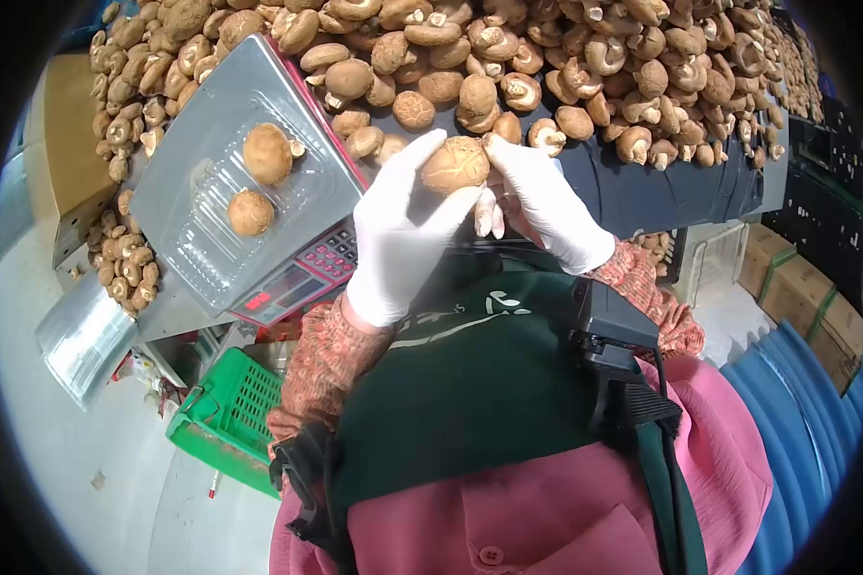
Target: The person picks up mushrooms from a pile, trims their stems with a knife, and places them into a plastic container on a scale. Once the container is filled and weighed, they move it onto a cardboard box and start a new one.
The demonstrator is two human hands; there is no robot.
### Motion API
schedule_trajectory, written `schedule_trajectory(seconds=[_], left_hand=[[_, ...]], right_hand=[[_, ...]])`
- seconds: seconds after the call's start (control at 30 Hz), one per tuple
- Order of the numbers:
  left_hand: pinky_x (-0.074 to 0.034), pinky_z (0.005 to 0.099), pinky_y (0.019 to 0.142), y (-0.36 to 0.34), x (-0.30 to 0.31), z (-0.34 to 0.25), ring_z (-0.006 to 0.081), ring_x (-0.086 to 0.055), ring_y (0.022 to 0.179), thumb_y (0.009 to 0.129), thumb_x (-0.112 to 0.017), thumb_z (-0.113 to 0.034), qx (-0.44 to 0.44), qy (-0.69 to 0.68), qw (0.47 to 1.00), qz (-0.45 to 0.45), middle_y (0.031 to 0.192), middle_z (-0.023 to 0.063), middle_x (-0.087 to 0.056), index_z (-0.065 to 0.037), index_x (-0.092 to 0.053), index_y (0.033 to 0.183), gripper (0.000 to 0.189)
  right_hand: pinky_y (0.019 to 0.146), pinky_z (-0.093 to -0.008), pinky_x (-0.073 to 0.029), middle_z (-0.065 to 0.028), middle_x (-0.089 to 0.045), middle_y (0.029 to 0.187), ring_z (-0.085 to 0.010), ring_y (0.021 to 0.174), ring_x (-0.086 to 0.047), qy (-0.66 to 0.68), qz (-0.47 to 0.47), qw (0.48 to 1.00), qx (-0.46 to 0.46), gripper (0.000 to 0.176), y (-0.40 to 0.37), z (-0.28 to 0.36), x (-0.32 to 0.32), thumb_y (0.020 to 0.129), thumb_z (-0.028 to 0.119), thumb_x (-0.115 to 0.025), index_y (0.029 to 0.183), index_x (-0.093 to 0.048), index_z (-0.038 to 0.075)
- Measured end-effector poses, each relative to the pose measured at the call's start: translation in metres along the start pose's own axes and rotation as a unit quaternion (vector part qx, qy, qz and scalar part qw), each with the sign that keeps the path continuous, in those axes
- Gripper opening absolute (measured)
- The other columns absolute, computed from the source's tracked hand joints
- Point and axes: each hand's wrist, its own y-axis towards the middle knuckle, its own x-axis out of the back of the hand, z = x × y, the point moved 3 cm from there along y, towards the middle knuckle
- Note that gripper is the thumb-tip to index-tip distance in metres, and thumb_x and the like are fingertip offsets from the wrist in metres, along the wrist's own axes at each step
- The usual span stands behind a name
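A brown shiitake mushroom [456,166] with a cracked cap is held between my two hands, just in front of the mushroom pile. My white-gloved left hand [395,228] pinches it from the left with thumb and fingers. From the other side my right hand [550,203], also gloved, has its thumb at the cap's edge and its fingers curled beneath. To the left, a clear plastic tray [187,182] lies on a digital scale [292,287]. Inside the tray are two shiitake, a larger one [268,154] with its stem showing and a smaller round one [250,213].
A large heap of shiitake [642,77] covers the far side of the table. Stacked clear trays [88,331] stick out at the left. Below them is a green crate [225,412]. Cardboard boxes [801,292] and blue corrugated material [796,422] stand at the right.
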Motion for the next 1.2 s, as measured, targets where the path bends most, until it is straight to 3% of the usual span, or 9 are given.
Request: schedule_trajectory(seconds=[0.13,0.3,0.37,0.43,0.57,0.7,0.83,1.0,1.2], left_hand=[[-0.056,0.0356,0.088,0.001,0.002,0.004,0.0294,-0.071,0.101,0.076,-0.084,-0.009,-0.001,0.002,1.0,-0.003,0.113,0.0175,-0.071,0.0,-0.063,0.123,0.052],[-0.056,0.0343,0.088,0.002,0.005,0.001,0.0284,-0.071,0.101,0.075,-0.086,-0.01,0.006,0.011,1.0,-0.001,0.113,0.017,-0.071,-0.001,-0.063,0.124,0.055],[-0.054,0.0335,0.092,0.001,0.005,-0.002,0.0254,-0.069,0.105,0.076,-0.085,-0.007,0.021,0.013,1.0,0.013,0.116,0.0159,-0.07,0.0,-0.062,0.127,0.056],[-0.05,0.0324,0.1,0.001,0.009,-0.007,0.02,-0.065,0.112,0.079,-0.082,-0.001,0.035,0.019,0.999,0.031,0.123,0.0138,-0.067,0.002,-0.058,0.132,0.058],[-0.052,0.0341,0.097,-0.01,0.027,-0.01,0.0279,-0.067,0.112,0.075,-0.087,-0.006,-0.01,-0.012,0.997,-0.074,0.124,0.0196,-0.066,0.003,-0.053,0.133,0.068],[-0.05,0.0388,0.101,-0.029,0.073,-0.001,0.025,-0.06,0.118,0.079,-0.083,-0.003,-0.059,-0.029,0.963,-0.262,0.133,0.0171,-0.058,0.001,-0.05,0.133,0.063],[-0.043,0.0367,0.106,-0.037,0.126,0.027,0.022,-0.058,0.117,0.081,-0.082,-0.004,0.017,0.122,0.923,-0.364,0.127,0.013,-0.06,0.0,-0.055,0.128,0.054],[-0.043,0.0364,0.105,-0.044,0.164,0.037,0.0226,-0.058,0.114,0.081,-0.083,-0.01,0.048,0.169,0.895,-0.409,0.123,0.0124,-0.062,0.001,-0.06,0.124,0.05],[-0.047,0.0397,0.098,-0.066,0.291,0.076,0.0299,-0.062,0.107,0.083,-0.081,-0.014,0.054,0.349,0.811,-0.468,0.116,0.0197,-0.065,0.004,-0.062,0.121,0.047]], right_hand=[[0.058,-0.0242,-0.051,-0.0088,-0.072,0.085,-0.0104,0.065,-0.065,-0.182,-0.151,0.963,0.133,0.027,0.008,0.02,0.008,0.1,0.026,-0.059,0.106,-0.064,0.0],[0.082,-0.0351,-0.05,-0.0059,-0.064,0.107,-0.024,0.097,-0.063,-0.596,-0.263,0.656,0.382,0.044,0.029,0.035,0.022,0.083,0.029,-0.074,0.122,-0.064,0.012],[0.085,-0.0407,-0.048,-0.0051,-0.063,0.11,-0.0248,0.1,-0.062,-0.693,-0.252,0.578,0.349,0.053,0.048,0.03,0.02,0.079,0.033,-0.076,0.125,-0.062,0.012],[0.084,-0.0408,-0.049,-0.007,-0.063,0.11,-0.0267,0.099,-0.062,-0.697,-0.247,0.575,0.351,0.052,0.053,0.03,0.019,0.078,0.03,-0.076,0.124,-0.062,0.01],[0.084,-0.0419,-0.051,-0.0117,-0.064,0.108,-0.0317,0.097,-0.062,-0.609,-0.241,0.635,0.41,0.049,0.048,0.034,0.023,0.076,0.022,-0.077,0.121,-0.063,0.008],[0.097,-0.0352,-0.05,-0.0113,-0.064,0.117,-0.0238,0.11,-0.064,-0.44,-0.194,0.8,0.358,0.05,0.026,0.046,0.009,0.08,0.01,-0.076,0.126,-0.06,0.005],[0.099,-0.0355,-0.05,-0.0131,-0.062,0.121,-0.0248,0.114,-0.063,-0.335,-0.089,0.862,0.369,0.051,0.023,0.044,-0.035,0.08,0.008,-0.075,0.127,-0.057,0.002],[0.096,-0.0381,-0.05,-0.0184,-0.06,0.123,-0.0361,0.114,-0.06,-0.435,0.016,0.766,0.473,0.054,0.029,0.042,-0.089,0.076,0.005,-0.076,0.126,-0.057,0.006],[0.101,-0.0396,-0.049,-0.0177,-0.06,0.124,-0.0346,0.117,-0.06,-0.434,-0.001,0.78,0.451,0.053,0.032,0.034,-0.089,0.074,0.0,-0.075,0.123,-0.057,0.004]])
